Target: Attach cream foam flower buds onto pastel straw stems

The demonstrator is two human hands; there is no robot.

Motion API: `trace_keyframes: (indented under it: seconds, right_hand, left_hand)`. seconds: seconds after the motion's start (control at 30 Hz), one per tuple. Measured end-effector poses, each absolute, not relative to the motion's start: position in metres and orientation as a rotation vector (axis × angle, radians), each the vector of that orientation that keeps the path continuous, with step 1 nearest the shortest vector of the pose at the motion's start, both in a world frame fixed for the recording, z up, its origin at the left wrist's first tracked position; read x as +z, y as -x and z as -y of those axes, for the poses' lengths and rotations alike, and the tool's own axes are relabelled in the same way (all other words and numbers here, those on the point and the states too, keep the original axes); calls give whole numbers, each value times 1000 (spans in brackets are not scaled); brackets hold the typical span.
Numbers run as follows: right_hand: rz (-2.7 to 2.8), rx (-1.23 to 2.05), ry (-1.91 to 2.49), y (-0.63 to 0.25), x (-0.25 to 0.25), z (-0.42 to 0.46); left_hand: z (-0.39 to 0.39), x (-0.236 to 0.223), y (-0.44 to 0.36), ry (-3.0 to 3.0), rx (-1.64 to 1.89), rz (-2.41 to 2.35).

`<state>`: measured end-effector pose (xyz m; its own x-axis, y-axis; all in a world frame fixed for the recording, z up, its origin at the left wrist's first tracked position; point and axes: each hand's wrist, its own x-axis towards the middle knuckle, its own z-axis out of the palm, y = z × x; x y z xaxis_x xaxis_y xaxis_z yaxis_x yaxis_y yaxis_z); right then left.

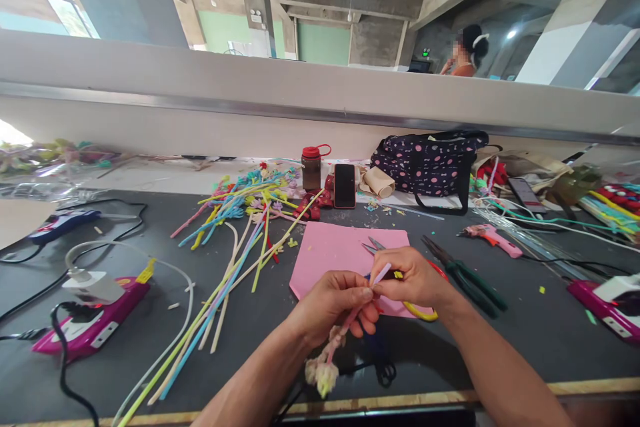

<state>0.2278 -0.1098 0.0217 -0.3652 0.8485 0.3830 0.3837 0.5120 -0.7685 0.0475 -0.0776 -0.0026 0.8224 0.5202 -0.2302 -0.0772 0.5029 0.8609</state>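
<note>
My left hand (343, 297) is closed, pinching the pink stem of a pipe-cleaner flower (324, 373). Its fuzzy pale pink and yellowish head hangs down toward the table's front edge. Against it, my right hand (410, 273) pinches a short lilac pipe cleaner (383, 273), whose end sticks up between the fingers. Both sets of fingertips meet at the stem, so the exact joint is hidden. Beneath my right hand lie scissors (423, 312) with yellow and red on the handles, partly covered. They rest on a pink sheet (330, 253).
Loose pipe cleaners (220, 307) and a colourful pile (255, 190) lie left. Dark green pliers (475, 283) and a pink glue gun (495, 240) lie right. Behind stand a bottle (311, 170), a phone (345, 185) and a patterned bag (425, 167). Corded power strips (95, 327) flank the table.
</note>
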Motion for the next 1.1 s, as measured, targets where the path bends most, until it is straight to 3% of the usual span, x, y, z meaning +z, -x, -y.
trace_keyframes:
  seconds: [0.2,0.37,0.43,0.73,1.1]
  right_hand:
    - [2089,661,1008,-229,28,109]
    - [1823,-111,1283,-237,33,127]
    - [1818,-236,1335,-246,26,138]
    - [2053,-182,2091,-299,-49,149]
    - [2117,60,2239,-308,-42,138]
  left_hand:
    - [76,-4,-49,-896,395,-487]
    - [69,-1,-48,-807,664,-585]
    - [67,1,-46,-768,754,-591]
    - [63,2,-45,-721,843,-561]
    - [53,-4,-41,-626,888,-561]
